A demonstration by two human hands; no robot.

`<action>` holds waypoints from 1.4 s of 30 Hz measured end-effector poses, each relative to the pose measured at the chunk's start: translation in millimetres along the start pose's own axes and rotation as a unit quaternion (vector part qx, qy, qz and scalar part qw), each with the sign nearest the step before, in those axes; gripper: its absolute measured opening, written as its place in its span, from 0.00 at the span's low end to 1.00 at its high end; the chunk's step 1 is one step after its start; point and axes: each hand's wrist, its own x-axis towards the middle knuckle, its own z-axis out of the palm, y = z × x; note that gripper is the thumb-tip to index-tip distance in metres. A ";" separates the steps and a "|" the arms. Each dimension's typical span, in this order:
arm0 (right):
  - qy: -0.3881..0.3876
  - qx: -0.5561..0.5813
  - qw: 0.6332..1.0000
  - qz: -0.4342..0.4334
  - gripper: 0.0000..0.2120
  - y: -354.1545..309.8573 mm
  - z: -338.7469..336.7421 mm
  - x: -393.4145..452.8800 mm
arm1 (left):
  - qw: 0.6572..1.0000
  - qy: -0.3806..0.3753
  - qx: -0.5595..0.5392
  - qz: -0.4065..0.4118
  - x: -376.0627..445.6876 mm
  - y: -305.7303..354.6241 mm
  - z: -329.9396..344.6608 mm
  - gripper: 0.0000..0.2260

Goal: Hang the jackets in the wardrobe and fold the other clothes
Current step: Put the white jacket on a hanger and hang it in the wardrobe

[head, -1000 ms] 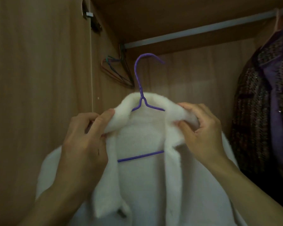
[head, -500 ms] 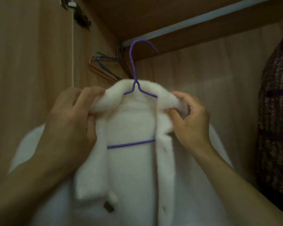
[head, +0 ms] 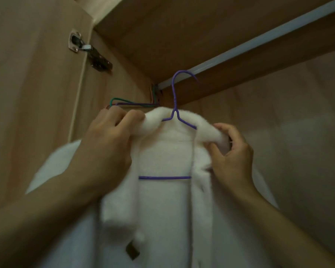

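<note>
We have lifted the fluffy white jacket point(head: 164, 190) on its purple wire hanger point(head: 174, 105) higher; its hook now nears the pale wardrobe rail point(head: 249, 45). Left hand point(head: 106, 151) and right hand point(head: 234, 161) each keep a pinching grip on the collar.

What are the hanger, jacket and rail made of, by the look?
Hanger: thin wire, likely metal with a purple coating. Jacket: white fleecy pile, probably synthetic; fuzzy edges. Rail: pale smooth bar, possibly metal; too blurred to confirm.

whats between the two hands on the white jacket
In the head view, between the left hand and right hand lies the white jacket collar, with the purple hanger neck rising from its middle.
</note>
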 end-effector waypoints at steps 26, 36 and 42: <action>-0.064 0.048 0.995 0.066 0.16 86.0 150.4 131.9 | 0.976 -0.030 0.214 -0.005 125.2 -71.9 94.3 0.19; -0.055 0.113 0.982 0.144 0.09 131.2 181.1 144.6 | 0.964 -0.058 0.254 0.051 129.9 -87.4 136.7 0.20; -0.033 0.094 0.992 0.081 0.10 160.2 200.8 98.5 | 0.961 -0.047 0.261 0.077 116.3 -89.5 152.8 0.15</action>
